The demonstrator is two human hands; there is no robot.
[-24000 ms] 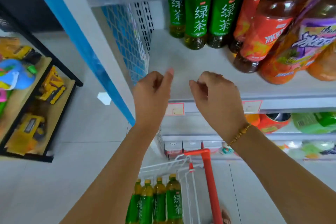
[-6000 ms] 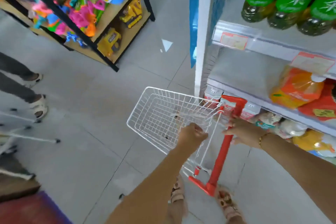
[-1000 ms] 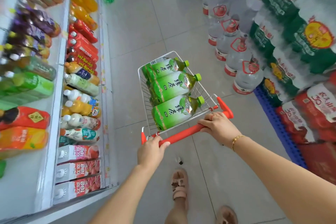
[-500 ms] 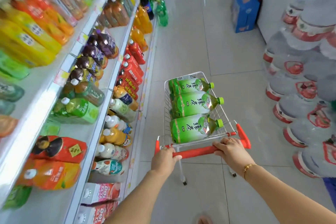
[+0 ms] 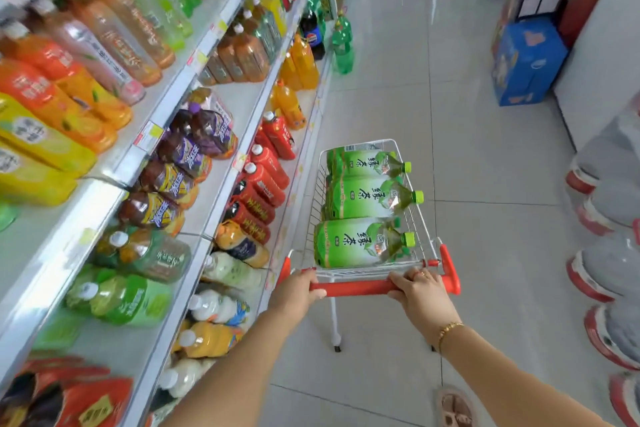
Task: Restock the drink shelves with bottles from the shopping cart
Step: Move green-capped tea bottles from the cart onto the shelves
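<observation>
Cart [image 5: 356, 288] w/ bottles [image 5: 353, 248], tiled aisle floor [image 5: 485, 166]

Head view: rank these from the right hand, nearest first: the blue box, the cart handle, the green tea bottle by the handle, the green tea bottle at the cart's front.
1. cart handle, gripped by the right hand.
2. green tea bottle by the handle, just ahead.
3. green tea bottle at the cart's front, farther ahead.
4. blue box, far ahead, right.
</observation>
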